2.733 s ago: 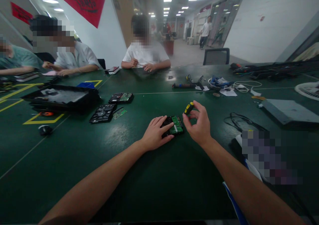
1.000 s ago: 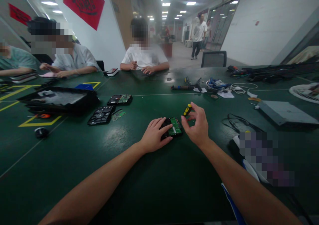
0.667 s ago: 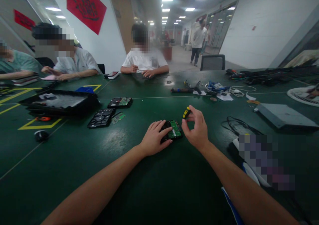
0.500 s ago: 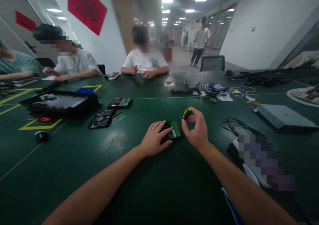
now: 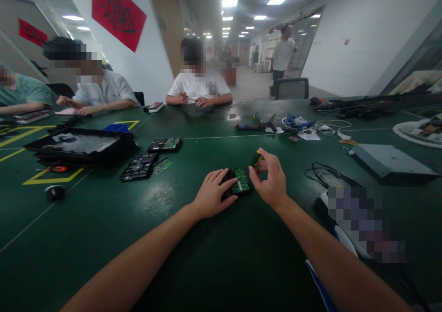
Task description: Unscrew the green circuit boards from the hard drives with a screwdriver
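Note:
A hard drive [image 5: 242, 182] lies on the dark green table, its green circuit board facing up. My left hand [image 5: 214, 193] rests across its left part, fingers stretched over it and thumb along the near edge, holding it down. Just right of the drive, my right hand [image 5: 271, 176] has thumb and fingers curled around a yellow-and-black screwdriver [image 5: 256, 158]. Only part of its handle shows; the shaft and tip cannot be made out. To the left lie a loose green circuit board [image 5: 163, 166], a second drive [image 5: 138, 167] and a third drive [image 5: 165, 144].
A black tray [image 5: 79, 153] and a computer mouse [image 5: 55, 192] are at the left. Cables and tools [image 5: 300, 122] lie at the far right, a grey metal case [image 5: 393, 162] and black cable [image 5: 328, 176] nearer. Across the table sits a person [image 5: 200, 89]; others sit left, one stands behind.
The screwdriver handle has turned in my right hand and shows less between the fingers. My left hand stays on the hard drive. The standing person in the background has shifted.

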A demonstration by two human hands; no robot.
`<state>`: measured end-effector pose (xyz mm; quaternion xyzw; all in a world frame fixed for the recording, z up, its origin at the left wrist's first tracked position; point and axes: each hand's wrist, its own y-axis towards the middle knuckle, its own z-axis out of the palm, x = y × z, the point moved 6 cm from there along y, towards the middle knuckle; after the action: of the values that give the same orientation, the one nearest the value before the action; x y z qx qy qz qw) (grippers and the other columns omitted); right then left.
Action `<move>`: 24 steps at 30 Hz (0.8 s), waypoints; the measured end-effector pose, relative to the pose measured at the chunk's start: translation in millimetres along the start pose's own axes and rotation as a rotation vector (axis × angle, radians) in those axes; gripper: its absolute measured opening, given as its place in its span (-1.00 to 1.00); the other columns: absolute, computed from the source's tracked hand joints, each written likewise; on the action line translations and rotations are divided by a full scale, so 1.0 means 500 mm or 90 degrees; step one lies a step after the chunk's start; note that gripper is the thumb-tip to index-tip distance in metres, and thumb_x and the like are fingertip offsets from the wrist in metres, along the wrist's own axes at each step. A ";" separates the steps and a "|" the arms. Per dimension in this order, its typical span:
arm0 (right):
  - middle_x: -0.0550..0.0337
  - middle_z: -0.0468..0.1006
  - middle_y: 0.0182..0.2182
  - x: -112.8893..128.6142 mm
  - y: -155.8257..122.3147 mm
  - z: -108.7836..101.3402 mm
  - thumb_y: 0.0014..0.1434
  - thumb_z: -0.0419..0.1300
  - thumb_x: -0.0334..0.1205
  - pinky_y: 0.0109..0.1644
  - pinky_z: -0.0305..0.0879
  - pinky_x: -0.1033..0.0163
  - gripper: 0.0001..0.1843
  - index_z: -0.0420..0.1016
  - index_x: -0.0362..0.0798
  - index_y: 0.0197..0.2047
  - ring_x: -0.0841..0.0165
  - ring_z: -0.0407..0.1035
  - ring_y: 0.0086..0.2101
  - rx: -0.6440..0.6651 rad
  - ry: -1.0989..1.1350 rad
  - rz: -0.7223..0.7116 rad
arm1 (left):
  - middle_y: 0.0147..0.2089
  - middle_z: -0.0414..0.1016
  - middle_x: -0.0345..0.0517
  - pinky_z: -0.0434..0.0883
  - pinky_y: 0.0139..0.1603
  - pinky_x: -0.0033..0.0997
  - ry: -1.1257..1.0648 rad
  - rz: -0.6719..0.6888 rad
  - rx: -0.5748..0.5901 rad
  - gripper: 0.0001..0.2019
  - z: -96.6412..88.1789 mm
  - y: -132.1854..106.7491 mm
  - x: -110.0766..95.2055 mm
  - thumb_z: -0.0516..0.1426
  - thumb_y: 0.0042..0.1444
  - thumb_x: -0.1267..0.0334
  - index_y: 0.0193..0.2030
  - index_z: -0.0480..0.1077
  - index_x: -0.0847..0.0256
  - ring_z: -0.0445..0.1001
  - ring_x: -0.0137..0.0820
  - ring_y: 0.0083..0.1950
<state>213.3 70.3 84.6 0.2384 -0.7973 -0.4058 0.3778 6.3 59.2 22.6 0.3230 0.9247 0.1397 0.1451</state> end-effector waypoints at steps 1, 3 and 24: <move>0.00 0.48 0.12 -0.001 0.000 -0.001 0.32 0.31 -0.27 -0.13 0.67 0.00 -0.23 0.15 0.15 0.50 0.30 0.53 -0.28 -0.007 -0.006 0.003 | 0.58 0.12 0.12 0.18 0.49 0.29 0.000 0.001 -0.001 -0.40 0.000 0.000 0.001 0.23 0.34 -0.08 0.45 0.35 0.01 0.16 0.11 0.54; -0.01 0.49 0.10 -0.003 0.001 -0.003 0.31 0.32 -0.25 -0.15 0.67 -0.03 -0.22 0.13 0.13 0.50 0.30 0.51 -0.32 -0.016 -0.019 0.006 | 0.58 0.12 0.12 0.18 0.49 0.30 0.000 0.001 -0.004 -0.40 0.001 -0.001 0.002 0.23 0.34 -0.08 0.45 0.35 0.00 0.17 0.11 0.53; -0.03 0.47 0.13 0.006 0.004 0.002 0.35 0.24 -0.26 -0.10 0.68 0.02 -0.24 0.09 0.13 0.53 0.24 0.55 -0.17 0.022 0.020 0.006 | 0.58 0.12 0.09 0.18 0.49 0.30 -0.008 -0.006 0.001 -0.40 0.001 0.000 0.005 0.23 0.33 -0.10 0.45 0.36 -0.02 0.17 0.12 0.53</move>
<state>210.4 69.9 87.3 0.2476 -0.7993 -0.3862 0.3882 4.3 60.7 21.8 0.3197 0.9253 0.1367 0.1513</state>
